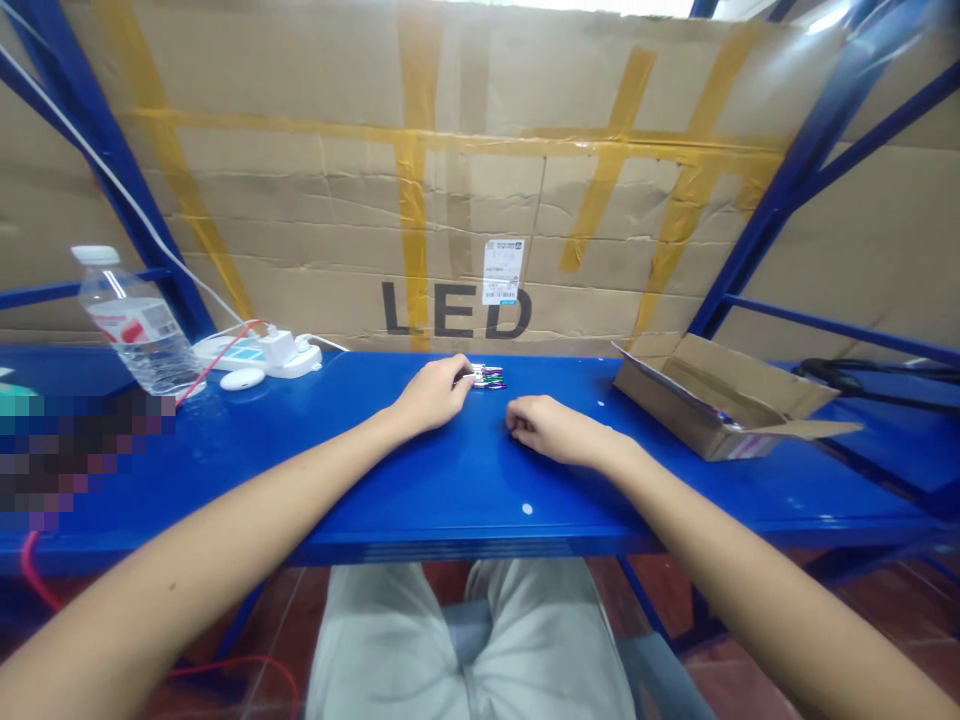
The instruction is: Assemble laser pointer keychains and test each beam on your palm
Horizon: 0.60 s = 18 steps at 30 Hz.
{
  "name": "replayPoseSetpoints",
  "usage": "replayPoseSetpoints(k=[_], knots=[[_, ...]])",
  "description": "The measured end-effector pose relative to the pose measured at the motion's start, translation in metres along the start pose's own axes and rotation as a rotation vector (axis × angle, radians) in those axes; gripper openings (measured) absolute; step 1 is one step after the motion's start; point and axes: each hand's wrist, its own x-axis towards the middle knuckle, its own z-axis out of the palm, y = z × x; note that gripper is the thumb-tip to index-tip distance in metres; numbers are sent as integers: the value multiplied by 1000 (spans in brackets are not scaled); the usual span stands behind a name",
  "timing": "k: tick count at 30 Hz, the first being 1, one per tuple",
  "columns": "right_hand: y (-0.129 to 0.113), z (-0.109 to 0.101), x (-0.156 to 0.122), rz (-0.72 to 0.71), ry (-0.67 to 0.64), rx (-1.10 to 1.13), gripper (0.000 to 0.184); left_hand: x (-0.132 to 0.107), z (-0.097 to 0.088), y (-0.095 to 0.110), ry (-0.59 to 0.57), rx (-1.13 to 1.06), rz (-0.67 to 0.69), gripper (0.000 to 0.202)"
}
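Several slim pens [493, 378] with white, green and purple parts lie side by side on the blue table [450, 490], near its back edge. My left hand [433, 393] is at their left ends, its fingers curled closed around them; the hand itself hides those ends. To the right and a little closer to me, my right hand [555, 428] rests on the tabletop with its fingers curled in. Nothing shows in it, and it is apart from the pens.
An open cardboard box [675, 405] stands at the right, something small inside. At the left are a water bottle [139, 325], a power strip [289, 358] with cables and a white round object [242, 380]. A large cardboard sheet [322, 220] marked LED closes off the back.
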Motion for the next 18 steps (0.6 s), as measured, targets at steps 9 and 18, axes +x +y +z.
replayPoseSetpoints(k=[9, 18], knots=[[4, -35, 46, 331, -193, 116, 21, -1, 7, -8, -169, -171, -132, 22], [5, 6, 46, 190, -139, 117, 9, 7, 23, -2, -351, -195, -64, 9]])
